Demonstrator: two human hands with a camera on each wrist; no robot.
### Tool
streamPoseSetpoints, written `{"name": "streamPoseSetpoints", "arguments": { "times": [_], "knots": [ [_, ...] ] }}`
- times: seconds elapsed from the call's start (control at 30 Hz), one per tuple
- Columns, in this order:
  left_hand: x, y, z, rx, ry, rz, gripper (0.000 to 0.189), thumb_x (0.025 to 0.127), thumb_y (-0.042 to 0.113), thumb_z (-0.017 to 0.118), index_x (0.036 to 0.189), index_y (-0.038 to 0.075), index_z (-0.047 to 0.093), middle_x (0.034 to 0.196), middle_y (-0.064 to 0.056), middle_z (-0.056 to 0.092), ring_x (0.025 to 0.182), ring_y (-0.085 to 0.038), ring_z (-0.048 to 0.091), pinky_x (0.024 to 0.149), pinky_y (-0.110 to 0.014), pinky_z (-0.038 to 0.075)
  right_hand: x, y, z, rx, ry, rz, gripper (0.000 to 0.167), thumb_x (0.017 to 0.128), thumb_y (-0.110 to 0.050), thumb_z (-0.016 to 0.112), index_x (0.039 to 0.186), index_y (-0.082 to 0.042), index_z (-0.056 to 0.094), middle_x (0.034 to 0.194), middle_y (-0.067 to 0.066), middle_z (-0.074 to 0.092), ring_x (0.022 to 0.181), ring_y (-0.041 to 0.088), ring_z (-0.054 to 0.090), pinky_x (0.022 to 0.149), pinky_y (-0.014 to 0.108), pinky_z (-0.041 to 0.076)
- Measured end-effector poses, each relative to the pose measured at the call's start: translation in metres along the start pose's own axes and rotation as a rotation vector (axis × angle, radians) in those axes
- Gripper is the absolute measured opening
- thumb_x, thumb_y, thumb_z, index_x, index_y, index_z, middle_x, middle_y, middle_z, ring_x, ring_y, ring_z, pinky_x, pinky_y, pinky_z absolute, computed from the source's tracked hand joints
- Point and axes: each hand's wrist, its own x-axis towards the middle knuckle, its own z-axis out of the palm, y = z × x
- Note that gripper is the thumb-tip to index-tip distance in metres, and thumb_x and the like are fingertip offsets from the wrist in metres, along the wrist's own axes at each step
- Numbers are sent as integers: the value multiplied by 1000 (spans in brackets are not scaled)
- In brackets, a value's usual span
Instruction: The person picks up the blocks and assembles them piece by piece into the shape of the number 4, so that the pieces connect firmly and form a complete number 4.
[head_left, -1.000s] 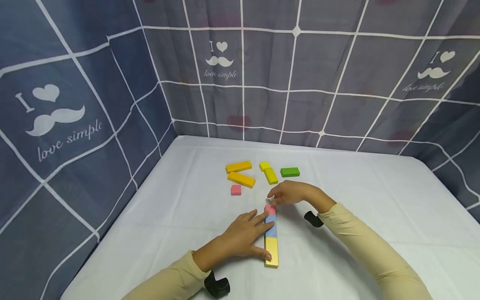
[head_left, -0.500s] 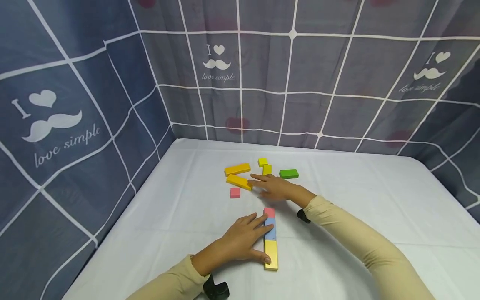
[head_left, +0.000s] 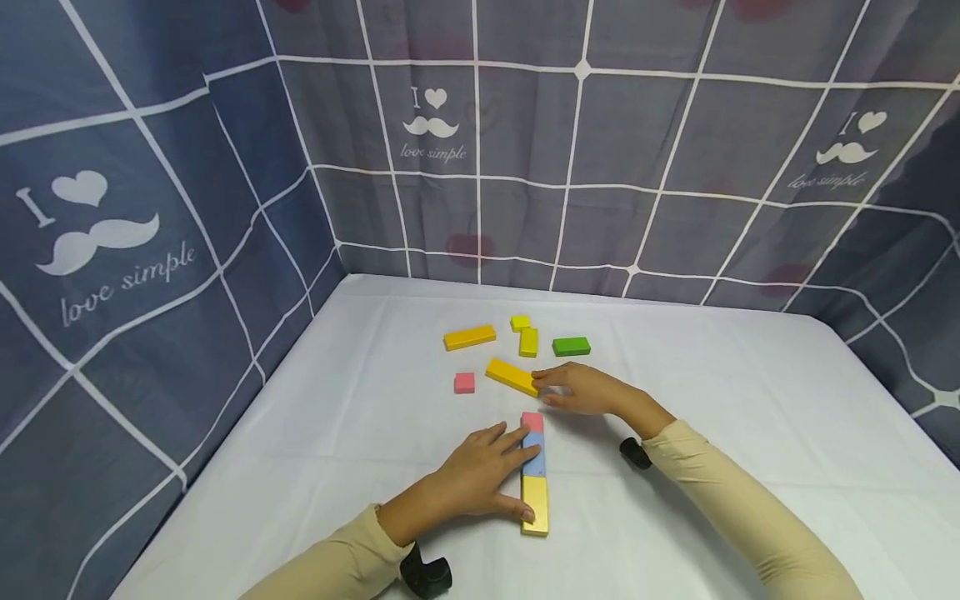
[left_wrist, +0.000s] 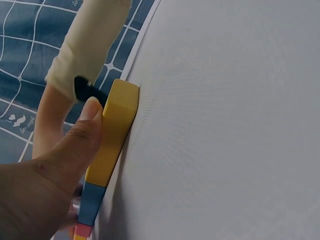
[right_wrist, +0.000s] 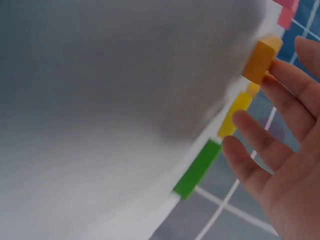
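A row of blocks runs toward me on the table: a pink block (head_left: 532,420), a blue block (head_left: 533,461) and a pale yellow block (head_left: 536,492). My left hand (head_left: 480,475) rests on this row, fingers spread over the pink and blue blocks and the thumb on the yellow one. Just beyond the row lies an orange-yellow bar (head_left: 510,376), set at a slant. The fingertips of my right hand (head_left: 585,388) touch its right end. In the right wrist view, two fingers meet the end of that bar (right_wrist: 260,60), with the thumb apart from it.
A second orange-yellow bar (head_left: 469,337), two small yellow blocks (head_left: 528,342) and a green block (head_left: 572,346) lie farther back. Left of the slanted bar is a pink square block (head_left: 464,383). A checked curtain (head_left: 525,150) hangs behind the white table (head_left: 375,350).
My right hand left the row's far end, reached the nearer orange-yellow bar and slid it right and toward me, away from the other bar. The left hand has stayed on the row.
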Motion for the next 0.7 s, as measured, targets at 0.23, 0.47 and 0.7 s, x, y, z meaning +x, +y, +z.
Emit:
{"name": "streamPoseSetpoints", "arguments": {
  "times": [0.23,0.47,0.7],
  "knots": [
    [-1,-6,-1,-19,5,-11,84,71,72,52,139,25,39,148,-1,31,133,-31,32,104,-44,33,-29,5,-12,-27,106,63,22,87,-21,60,99,-7,71,104,7,69,101,27,61,89,44,46],
    [-2,-6,-2,-26,10,-22,84,70,72,54,139,25,39,147,-1,33,133,-31,33,103,-44,34,-25,-11,-9,-91,170,128,41,81,-19,68,119,-8,61,120,13,60,112,36,53,90,53,43],
    [3,-2,0,-12,4,-1,85,70,73,51,139,26,38,148,-1,31,132,-32,33,103,-44,34,-23,-22,4,-91,106,195,41,82,-13,66,122,-11,59,128,12,55,119,39,47,90,60,39]
  ]
}}
